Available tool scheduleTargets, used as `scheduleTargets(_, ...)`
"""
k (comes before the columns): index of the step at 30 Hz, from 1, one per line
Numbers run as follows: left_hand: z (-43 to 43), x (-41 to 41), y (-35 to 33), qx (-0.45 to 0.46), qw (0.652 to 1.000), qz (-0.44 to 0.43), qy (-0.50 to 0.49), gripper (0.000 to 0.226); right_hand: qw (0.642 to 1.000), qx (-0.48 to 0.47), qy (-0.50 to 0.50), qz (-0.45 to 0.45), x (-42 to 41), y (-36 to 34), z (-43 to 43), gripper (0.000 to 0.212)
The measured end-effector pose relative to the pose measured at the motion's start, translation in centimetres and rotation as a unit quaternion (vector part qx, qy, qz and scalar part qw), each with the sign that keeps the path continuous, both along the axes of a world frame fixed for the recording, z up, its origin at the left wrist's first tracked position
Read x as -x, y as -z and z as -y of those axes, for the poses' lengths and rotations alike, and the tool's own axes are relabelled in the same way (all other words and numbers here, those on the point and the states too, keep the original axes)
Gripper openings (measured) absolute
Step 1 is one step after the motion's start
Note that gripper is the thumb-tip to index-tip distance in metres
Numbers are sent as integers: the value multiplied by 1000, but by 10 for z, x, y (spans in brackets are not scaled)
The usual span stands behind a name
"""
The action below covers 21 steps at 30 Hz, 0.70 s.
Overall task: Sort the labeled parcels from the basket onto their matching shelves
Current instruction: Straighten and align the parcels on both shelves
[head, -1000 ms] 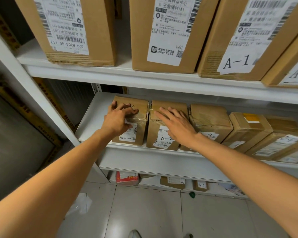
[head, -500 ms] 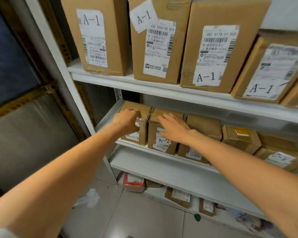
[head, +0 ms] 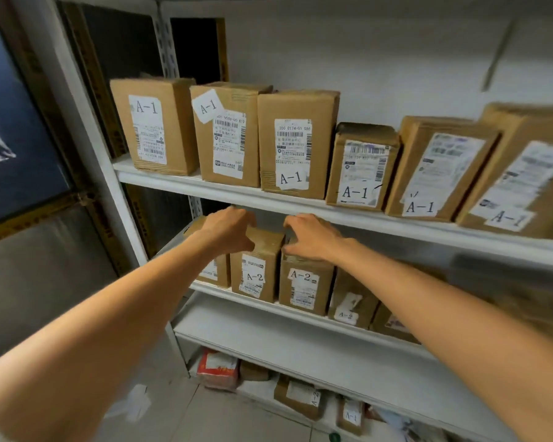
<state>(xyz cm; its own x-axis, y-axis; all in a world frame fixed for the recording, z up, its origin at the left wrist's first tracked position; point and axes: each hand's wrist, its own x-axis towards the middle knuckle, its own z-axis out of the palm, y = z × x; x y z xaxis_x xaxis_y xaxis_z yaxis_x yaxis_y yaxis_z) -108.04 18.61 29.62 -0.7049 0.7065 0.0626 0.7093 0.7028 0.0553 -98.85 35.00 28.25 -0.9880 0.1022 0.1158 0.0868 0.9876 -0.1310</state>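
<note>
Brown cardboard parcels labelled A-2 stand in a row on the middle shelf. My left hand lies over the tops of the leftmost parcel and the second A-2 parcel, fingers curled over the back, thumb on the second one's top. On the third A-2 parcel, my right hand grips the top with curled fingers, its thumb at the left edge. More A-2 parcels continue to the right, partly hidden by my right forearm. The basket is out of view.
The upper shelf carries several taller boxes labelled A-1. Below, an empty white shelf board, and at floor level a red-and-white packet and small labelled parcels. A white upright post bounds the rack on the left.
The view has tilted up, and more of the A-1 shelf shows. Both hands, flat on the parcel tops before, now have fingers curled over them; the right hand sits on the third parcel.
</note>
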Motion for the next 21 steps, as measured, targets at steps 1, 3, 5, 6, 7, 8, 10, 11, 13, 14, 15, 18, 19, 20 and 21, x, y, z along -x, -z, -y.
scheduleTargets(1,-7,-8,-7,1,1000,4,6,55,1000,-3,12,-4,-12,-8,-5,54)
scheduleTargets(3,-21,-25,-18,-9,1000,11,19,54,999,-6,35,-10,-38,-23,-14,54)
scheduleTargets(5,-39,-45,-29,-17,999,5,41,53,998,-3,57,-20,-65,-36,-23,55)
scheduleTargets(6,-48,-55,-34,-18,998,-2,58,53,997,-3,68,-25,-79,-42,-28,56)
scheduleTargets(7,-58,-66,-38,-19,997,-8,75,52,996,-1,80,-29,-94,-48,-32,57)
scheduleTargets(8,-69,-77,-43,-23,995,-11,92,52,995,5,94,-32,-109,-53,-38,57)
scheduleTargets(10,-93,-101,-53,-33,991,-17,125,52,991,14,129,-30,-143,-64,-50,57)
scheduleTargets(11,-105,-114,-57,-40,989,-19,141,52,989,15,147,-27,-161,-69,-56,56)
scheduleTargets(13,-129,-141,-66,-57,984,-19,169,50,983,4,182,-24,-199,-79,-71,52)
scheduleTargets(14,-140,-156,-70,-66,981,-15,182,50,979,-5,202,-26,-218,-84,-78,49)
scheduleTargets(15,-151,-170,-75,-74,978,-11,195,50,975,-12,222,-29,-237,-89,-84,48)
scheduleTargets(18,-177,-213,-91,-91,969,-18,231,49,961,-6,275,-39,-288,-104,-104,57)
scheduleTargets(19,-186,-227,-96,-91,966,-21,243,49,957,-4,288,-44,-303,-109,-111,57)
scheduleTargets(20,-194,-240,-101,-91,963,-22,254,49,953,-6,298,-50,-317,-113,-119,57)
scheduleTargets(21,-203,-252,-106,-91,961,-23,262,50,950,-11,306,-56,-330,-116,-126,56)
